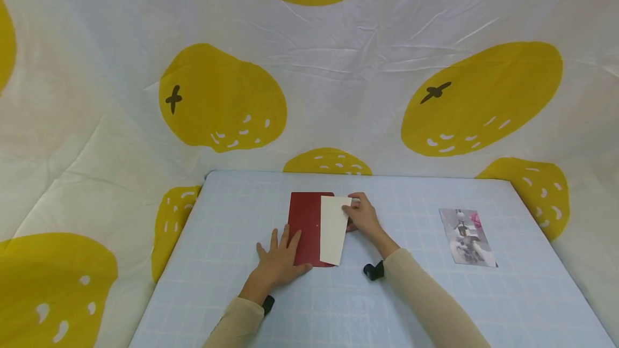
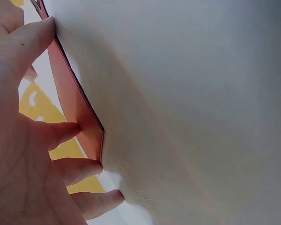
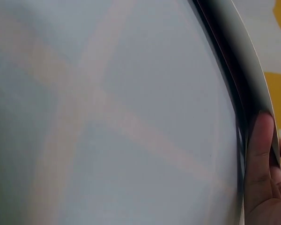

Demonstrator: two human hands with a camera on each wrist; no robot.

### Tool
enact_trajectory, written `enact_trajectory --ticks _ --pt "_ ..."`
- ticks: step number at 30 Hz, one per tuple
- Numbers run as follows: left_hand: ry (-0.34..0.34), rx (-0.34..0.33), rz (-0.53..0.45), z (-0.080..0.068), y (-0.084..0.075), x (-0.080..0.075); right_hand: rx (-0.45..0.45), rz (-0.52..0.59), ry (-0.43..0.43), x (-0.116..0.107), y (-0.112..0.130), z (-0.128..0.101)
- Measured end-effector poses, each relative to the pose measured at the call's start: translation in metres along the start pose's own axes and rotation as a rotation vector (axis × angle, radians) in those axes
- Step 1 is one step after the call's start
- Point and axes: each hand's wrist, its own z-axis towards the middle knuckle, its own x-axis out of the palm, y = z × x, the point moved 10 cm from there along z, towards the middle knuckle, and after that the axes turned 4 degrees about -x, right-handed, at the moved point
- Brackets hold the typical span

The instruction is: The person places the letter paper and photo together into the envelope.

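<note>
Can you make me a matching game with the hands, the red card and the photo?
Things:
1. left hand
2. right hand
3. red card
4. photo

States:
a. lies alone, to the right on the table
b. pinches the white flap's edge
c. lies flat under a pressing hand
d. presses down with straight fingers

Pairs: 1-d, 2-b, 3-c, 4-a

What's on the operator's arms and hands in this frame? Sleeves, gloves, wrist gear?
Both arms wear long beige sleeves, left sleeve and right sleeve. The left hand and right hand are bare, with no gloves. A small black device sits at each wrist: left one, right one. No cables show.
</note>
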Motion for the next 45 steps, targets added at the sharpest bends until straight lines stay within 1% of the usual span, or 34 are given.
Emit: enact_trajectory --ticks 15,24,38,41,45 --pt "0.002 -0.006 0.010 0.002 0.002 0.002 -0.022 -0.075 0.041 0.012 0.010 0.007" --pt "-0.013 -0.018 0.012 0.002 0.002 0.001 -0.040 -0.081 0.053 0.020 0.015 0.011" --pt "-0.015 -0.013 0.011 0.000 0.000 0.000 -0.070 -0.096 0.063 0.030 0.023 0.015" --pt "-0.015 -0.012 0.008 0.000 0.000 0.000 -0.066 -0.097 0.063 0.029 0.023 0.014" --pt "-0.014 -0.013 0.010 0.001 0.000 0.001 -0.034 -0.099 0.059 0.026 0.019 0.011"
